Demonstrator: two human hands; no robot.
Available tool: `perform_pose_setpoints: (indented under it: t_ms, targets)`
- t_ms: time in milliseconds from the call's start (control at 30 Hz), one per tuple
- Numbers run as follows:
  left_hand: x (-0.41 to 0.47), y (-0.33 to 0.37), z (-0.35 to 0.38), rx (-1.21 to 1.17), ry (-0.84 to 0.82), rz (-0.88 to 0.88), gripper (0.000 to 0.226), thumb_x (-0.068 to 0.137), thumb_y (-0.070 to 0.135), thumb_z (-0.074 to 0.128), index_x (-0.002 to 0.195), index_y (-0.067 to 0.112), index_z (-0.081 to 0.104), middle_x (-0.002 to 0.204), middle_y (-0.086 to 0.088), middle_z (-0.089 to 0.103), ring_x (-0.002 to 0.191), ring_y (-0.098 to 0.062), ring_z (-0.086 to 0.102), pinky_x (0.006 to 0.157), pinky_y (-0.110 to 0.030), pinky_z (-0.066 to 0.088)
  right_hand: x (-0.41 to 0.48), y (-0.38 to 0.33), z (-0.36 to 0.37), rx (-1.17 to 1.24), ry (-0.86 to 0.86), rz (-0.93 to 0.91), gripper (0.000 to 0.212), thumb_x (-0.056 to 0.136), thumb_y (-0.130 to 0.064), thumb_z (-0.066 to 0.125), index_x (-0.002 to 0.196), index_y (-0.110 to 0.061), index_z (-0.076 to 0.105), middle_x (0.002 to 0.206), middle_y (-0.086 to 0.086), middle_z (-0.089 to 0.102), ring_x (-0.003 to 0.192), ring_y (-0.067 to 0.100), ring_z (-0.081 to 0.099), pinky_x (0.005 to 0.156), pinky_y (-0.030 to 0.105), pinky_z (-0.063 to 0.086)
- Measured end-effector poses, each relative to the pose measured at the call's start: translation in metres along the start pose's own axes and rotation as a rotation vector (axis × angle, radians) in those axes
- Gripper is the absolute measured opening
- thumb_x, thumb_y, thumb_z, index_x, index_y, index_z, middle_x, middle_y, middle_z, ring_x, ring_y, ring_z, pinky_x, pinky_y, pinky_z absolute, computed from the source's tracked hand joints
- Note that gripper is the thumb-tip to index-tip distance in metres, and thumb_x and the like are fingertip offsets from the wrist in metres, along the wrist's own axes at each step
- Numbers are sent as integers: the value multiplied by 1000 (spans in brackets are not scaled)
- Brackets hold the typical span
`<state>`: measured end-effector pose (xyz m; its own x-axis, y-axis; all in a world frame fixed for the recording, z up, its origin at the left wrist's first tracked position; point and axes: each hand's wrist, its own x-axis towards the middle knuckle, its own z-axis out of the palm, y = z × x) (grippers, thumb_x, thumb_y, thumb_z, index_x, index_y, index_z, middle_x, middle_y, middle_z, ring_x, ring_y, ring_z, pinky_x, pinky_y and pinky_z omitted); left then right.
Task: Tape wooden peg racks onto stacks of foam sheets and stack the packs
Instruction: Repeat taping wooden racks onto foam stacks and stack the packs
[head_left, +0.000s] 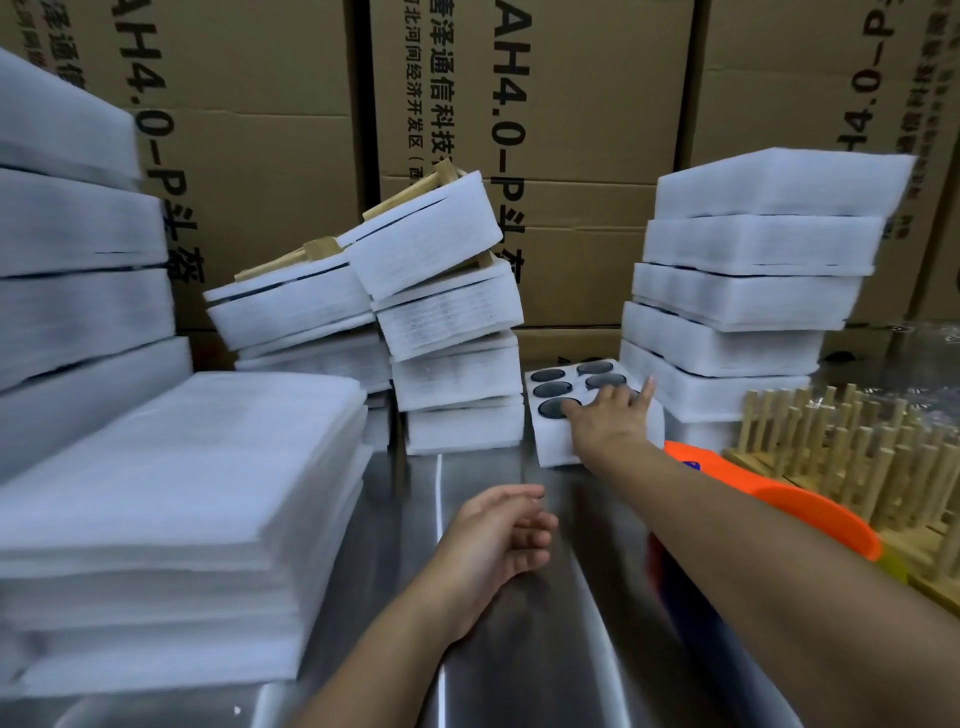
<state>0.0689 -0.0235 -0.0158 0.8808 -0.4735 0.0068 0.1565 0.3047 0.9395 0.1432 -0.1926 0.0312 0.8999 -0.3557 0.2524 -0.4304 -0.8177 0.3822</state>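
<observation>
My right hand (610, 413) reaches forward and lies on top of a white foam block with round dark holes (558, 410), fingers spread over it. My left hand (506, 535) hovers over the steel table (545, 649), fingers relaxed, holding nothing. Finished packs with wooden peg racks taped to foam (415, 249) lean in a rough pile at the centre back. A flat stack of foam sheets (171, 509) lies at the left front. Loose wooden peg racks (852, 457) stand at the right.
An orange tape dispenser (769, 499) lies under my right forearm. A tall stack of foam blocks (748, 291) rises at the right back, another (72, 234) at the far left. Cardboard boxes (571, 104) wall off the back.
</observation>
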Motion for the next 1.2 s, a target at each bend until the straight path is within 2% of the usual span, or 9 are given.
perform_pose_setpoints:
  t_ms: [333,533,600,800,867,933,1033,1133,1200]
  targets:
    - [0,1,0,-40,57,-3,16,92,2,50,104,0,61,76,-14,63,62,-16,58,55,-24,55,-59,22,-37,-292,209,-181,45,96,-35,45,140,-31,35,144,16,31,137,38,17,110,65,-10]
    - [7,7,-9,-98,328,5,11,95,5,48,88,1,55,81,-15,55,72,-19,57,67,-24,54,-130,26,-69,-287,303,-308,38,98,-31,38,136,-24,38,134,20,35,130,38,23,105,67,-13]
    - [9,11,-14,-116,403,19,13,95,10,48,98,1,56,85,-13,57,77,-18,58,74,-25,51,-156,24,-75,-227,332,-380,36,99,-26,34,135,-22,39,132,22,36,128,39,24,107,66,-11]
    - [9,28,-36,-255,365,-63,56,91,30,52,141,6,42,134,-16,51,119,-30,52,85,-35,45,-211,15,-74,138,423,-497,40,91,-49,49,124,-26,44,112,15,49,110,31,40,103,45,24]
    - [8,31,-42,-218,429,-23,52,91,30,53,137,9,47,144,-13,44,131,-26,44,104,-36,38,-222,11,-63,189,435,-494,45,67,-61,68,101,-34,61,86,5,57,85,25,55,81,33,43]
    - [7,32,-46,-155,447,-6,46,90,32,55,131,11,52,144,-10,45,131,-23,44,110,-37,34,-227,7,-46,329,430,-516,45,51,-64,72,85,-36,65,70,-2,56,67,18,57,62,25,46]
    - [3,28,-45,-86,375,-50,37,84,28,62,116,10,63,114,-10,67,96,-21,66,77,-33,55,-228,7,-20,430,496,-571,46,62,-64,66,98,-35,66,72,-3,53,65,18,57,59,25,47]
    - [4,25,-39,30,393,-2,3,80,12,67,81,15,66,59,2,70,49,-11,66,40,-15,45,-225,7,-9,468,593,-578,50,69,-59,61,109,-30,66,76,1,54,68,20,56,60,27,46]
    - [7,25,-40,49,420,26,16,80,4,65,77,19,62,54,5,68,45,-8,64,36,-13,42,-225,5,-7,478,622,-571,50,70,-59,57,110,-29,66,77,1,53,68,22,55,60,28,44]
